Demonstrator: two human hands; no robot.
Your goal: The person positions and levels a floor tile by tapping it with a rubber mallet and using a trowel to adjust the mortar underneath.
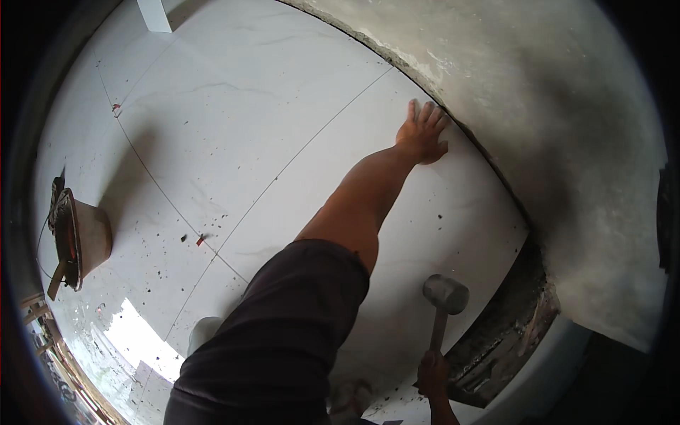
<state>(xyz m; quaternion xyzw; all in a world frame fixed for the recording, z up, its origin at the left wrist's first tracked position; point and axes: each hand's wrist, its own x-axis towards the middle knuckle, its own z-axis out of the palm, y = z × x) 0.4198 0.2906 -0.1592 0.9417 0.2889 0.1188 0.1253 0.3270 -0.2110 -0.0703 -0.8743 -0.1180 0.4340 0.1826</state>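
Observation:
My left hand (pixel 423 134) lies flat on a large white floor tile (pixel 418 205), its fingers spread and pointing at the wall. The dark-sleeved left arm stretches across the middle of the view. At the lower right, my right hand (pixel 433 373) is closed around the handle of a rubber mallet (pixel 446 294). The mallet's grey, cylindrical head is upward in the picture, over the same tile. Whether it touches the tile I cannot tell.
A bare grey wall (pixel 496 64) borders the tiles along a dark gap. Rough, untiled floor (pixel 506 333) shows at the right. On the left stands a bucket (pixel 92 237). Red tile spacers (pixel 200 241) and dark crumbs dot the surface. A white upright piece (pixel 154 15) rises at the far left.

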